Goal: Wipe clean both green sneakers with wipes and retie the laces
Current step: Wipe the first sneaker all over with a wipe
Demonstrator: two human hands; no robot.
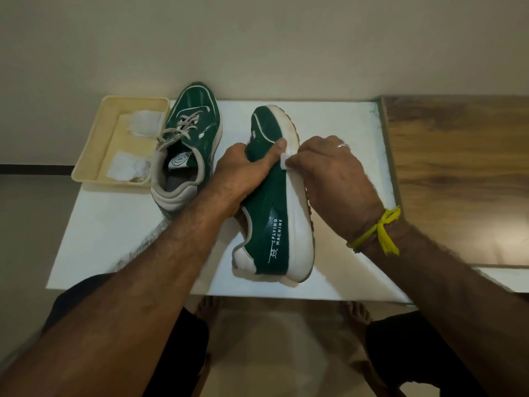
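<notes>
Sideways, green sneaker (269, 202) between hands, left hand (246, 170) gripping, right hand (335, 179) pinching wipe (284, 162)

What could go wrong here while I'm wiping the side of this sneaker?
1. The tilted sneaker rests on its side, steadied only by the left hand; hard rubbing might make it slip.
2. The wipe pinched in the right hand is small, so dirt may smear along the white sole.
3. The cream tray overhangs the white table's left edge; a nudge from the other sneaker could tip it.
</notes>
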